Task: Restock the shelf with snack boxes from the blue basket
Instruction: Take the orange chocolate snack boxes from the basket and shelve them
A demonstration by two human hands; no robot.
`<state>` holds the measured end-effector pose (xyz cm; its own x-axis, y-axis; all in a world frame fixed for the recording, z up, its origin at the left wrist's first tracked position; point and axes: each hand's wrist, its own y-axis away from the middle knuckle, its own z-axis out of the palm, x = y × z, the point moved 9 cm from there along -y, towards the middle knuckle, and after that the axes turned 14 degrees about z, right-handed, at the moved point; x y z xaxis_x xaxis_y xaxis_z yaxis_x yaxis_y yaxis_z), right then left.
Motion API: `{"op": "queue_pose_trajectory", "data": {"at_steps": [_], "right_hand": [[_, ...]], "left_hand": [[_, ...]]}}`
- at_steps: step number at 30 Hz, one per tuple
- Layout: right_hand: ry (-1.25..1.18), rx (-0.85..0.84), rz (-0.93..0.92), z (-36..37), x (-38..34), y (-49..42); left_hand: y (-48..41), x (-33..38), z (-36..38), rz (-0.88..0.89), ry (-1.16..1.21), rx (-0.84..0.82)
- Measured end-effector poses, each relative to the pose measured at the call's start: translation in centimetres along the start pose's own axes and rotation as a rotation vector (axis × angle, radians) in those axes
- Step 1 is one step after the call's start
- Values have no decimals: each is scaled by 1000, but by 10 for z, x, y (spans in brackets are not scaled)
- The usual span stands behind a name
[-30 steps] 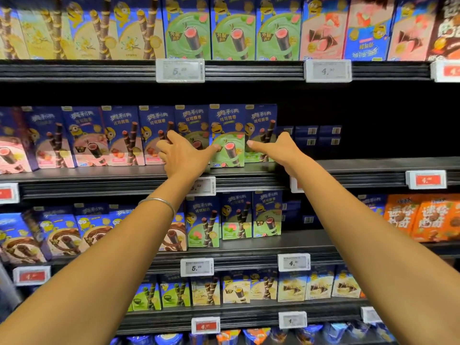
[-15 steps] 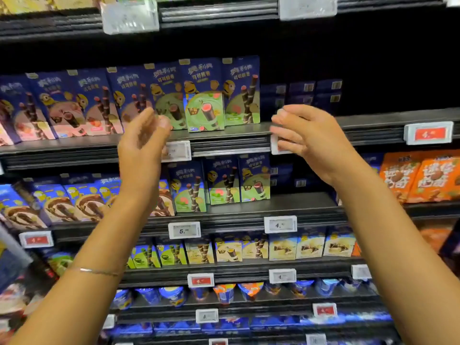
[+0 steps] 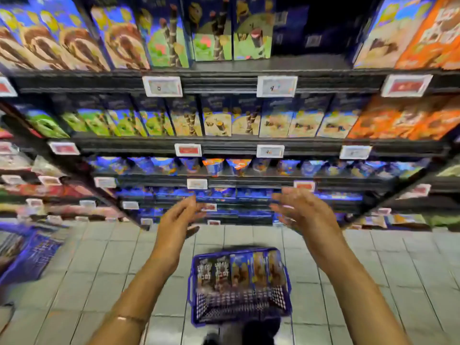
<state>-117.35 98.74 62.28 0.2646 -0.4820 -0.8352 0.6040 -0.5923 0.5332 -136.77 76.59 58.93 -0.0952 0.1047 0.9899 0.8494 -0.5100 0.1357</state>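
blue plastic mesh basket (image 3: 239,307) down on the pale tiled floor (image 3: 99,270), just ahead of the dark shoe (image 3: 258,332), likely parked there for easy reach by both hands at once. inside, a row of upright cardboard snack boxes (image 3: 240,270), packed side by side against the basket's far wall, near half showing bare mesh. tops up, so simple to lift straight out.

above the basket and a little beyond it, left hand (image 3: 174,220) and right hand (image 3: 303,212), both blurred, fingers loosely spread, palms turned towards each other, nothing held in either. probably next: a reach down for more boxes. thin metal bangle (image 3: 127,318) on the left wrist, level with the basket's near wall.

beyond the basket, dark metal shelf unit (image 3: 224,82) with white and red price tags (image 3: 276,86) along its rails and rows of blue, green and orange boxes. high beyond the basket and to its right, a dark gap (image 3: 311,28) between boxes, perhaps the spot to fill. far left of the basket, a second blue basket (image 3: 32,255), well apart. no obstacle seen between hands and basket.
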Motion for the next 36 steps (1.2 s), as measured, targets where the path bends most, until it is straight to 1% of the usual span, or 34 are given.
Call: {"op": "queue_pose_trajectory", "data": {"at_steps": [3, 6, 10, 13, 15, 19, 22, 25, 27, 30, 31, 34, 36], "right_hand": [[7, 131, 194, -24, 101, 21], [13, 243, 366, -40, 181, 45], [80, 290, 534, -53, 262, 57], [133, 282, 621, -58, 315, 43], [148, 258, 675, -58, 352, 22], [224, 156, 756, -51, 435, -35], [227, 133, 797, -58, 498, -81], [119, 194, 852, -78, 565, -123], [-40, 233, 885, -90, 612, -149], [-280, 275, 880, -101, 670, -186], [-319, 293, 851, -106, 682, -198], [-320, 338, 671, -122, 698, -230], [-288, 342, 482, -134, 691, -244]], "left_hand": [[38, -86, 0, -200, -16, -67], [79, -163, -5, -362, -78, -131], [122, -243, -14, -554, -132, -168], [142, -291, -19, -663, -117, -85], [150, -322, -16, -682, -112, -56], [151, -397, 5, -741, -147, -81], [146, -461, 29, -794, -102, -72], [129, -530, 53, -778, -24, -64], [118, -577, 71, -791, 26, -70], [110, -650, 106, -870, 135, -116], [110, -671, 117, -884, 144, -145], [106, -714, 144, -881, 145, -228], [103, -729, 155, -871, 170, -268]]}}
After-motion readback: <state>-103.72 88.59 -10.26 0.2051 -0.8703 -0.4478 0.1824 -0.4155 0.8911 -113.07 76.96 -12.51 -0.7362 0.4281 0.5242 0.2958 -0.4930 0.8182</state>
